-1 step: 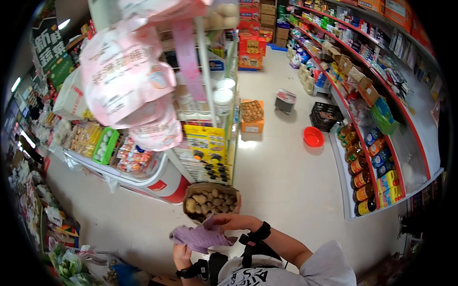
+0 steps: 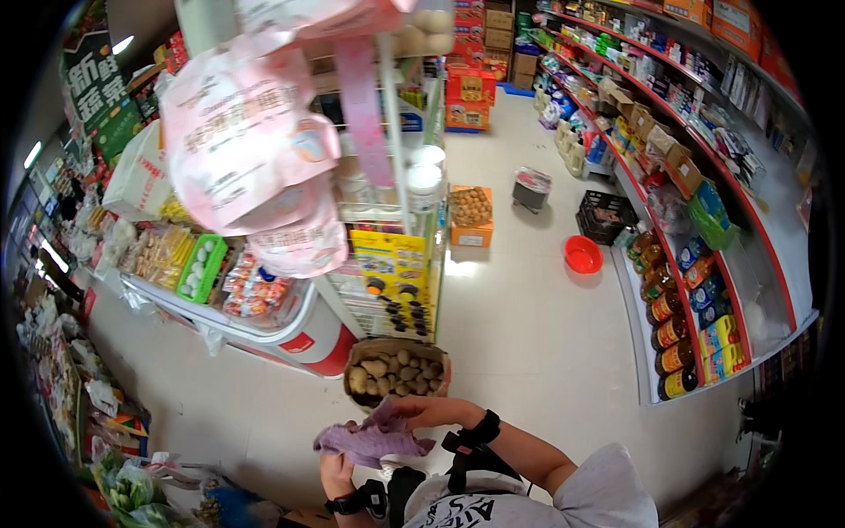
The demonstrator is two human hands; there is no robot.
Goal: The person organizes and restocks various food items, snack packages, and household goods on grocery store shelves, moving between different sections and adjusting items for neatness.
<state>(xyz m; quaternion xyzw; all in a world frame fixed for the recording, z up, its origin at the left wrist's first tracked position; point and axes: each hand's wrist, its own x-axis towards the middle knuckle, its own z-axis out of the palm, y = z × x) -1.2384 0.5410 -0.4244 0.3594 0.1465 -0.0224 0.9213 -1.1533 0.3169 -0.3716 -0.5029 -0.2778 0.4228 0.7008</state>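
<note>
Between my two hands hangs a crumpled purple cloth (image 2: 377, 440), held in front of my body. My left hand (image 2: 336, 471) grips its near left side, with the fingers partly behind the fabric. My right hand (image 2: 431, 411) comes in from the right and pinches the upper right part of the cloth; some fingertips are hidden by it. Just beyond the hands, on the floor, an open-topped brown container (image 2: 443, 359) holds several potatoes (image 2: 398, 371). A black strap device sits on each wrist.
A white chest (image 2: 304, 333) with packaged food and a green egg basket (image 2: 202, 267) stands left. Pink packages (image 2: 242, 141) hang on a rack ahead. Right are a red basin (image 2: 583, 254), a black crate (image 2: 607, 216) and shelves with bottles (image 2: 669, 332). Leafy vegetables (image 2: 123, 484) lie lower left.
The surroundings have shifted slightly to the right in view. The cloth's folds have changed a little, and both hands still hold it.
</note>
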